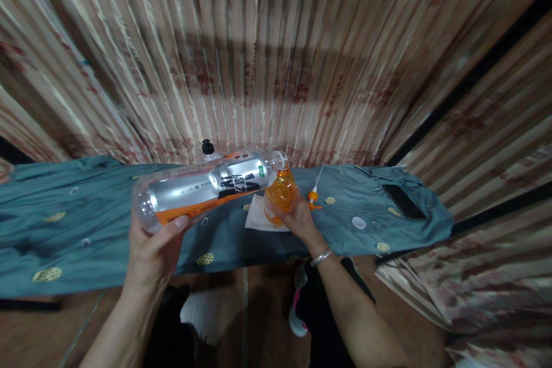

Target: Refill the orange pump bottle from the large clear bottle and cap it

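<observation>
My left hand (157, 241) is wrapped round the base of a large clear plastic bottle (207, 187) with a silver and orange label. The bottle lies tilted nearly level, and its mouth is at the neck of a small orange see-through bottle (281, 191). My right hand (295, 213) grips that orange bottle, which stands upright over a white cloth (256, 215). To its right lies an orange pump top (313, 196) with a thin tube. Whether liquid is flowing between the two bottles I cannot make out.
A green patterned cloth (233, 247) covers the narrow table. Behind the large bottle stands a black-topped bottle (207, 148). A white round cap (359, 222) and a black phone (403, 202) lie on the right. Pleated curtains (267, 57) hang close behind.
</observation>
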